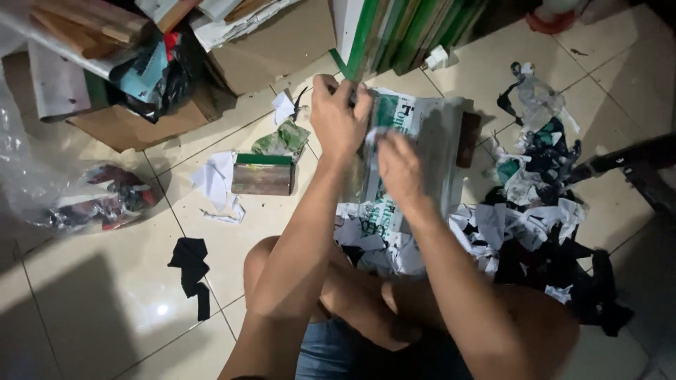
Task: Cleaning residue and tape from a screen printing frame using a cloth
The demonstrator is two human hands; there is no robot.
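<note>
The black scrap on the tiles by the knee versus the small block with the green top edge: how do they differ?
The black scrap is flat, limp and ragged in outline; the small block is a solid box shape with straight edges. The scrap is plain black all over, while the block shows a brownish worn face under a green top edge. The scrap lies alone on bare tile; the block has white paper bits beside it. Both rest on the tiled floor, untouched by either hand.

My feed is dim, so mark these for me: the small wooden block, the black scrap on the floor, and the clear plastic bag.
wooden block (262, 179), head view, front face.
black scrap (191, 262), head view, upper part.
plastic bag (42, 186), head view, middle of the clear film.
</note>
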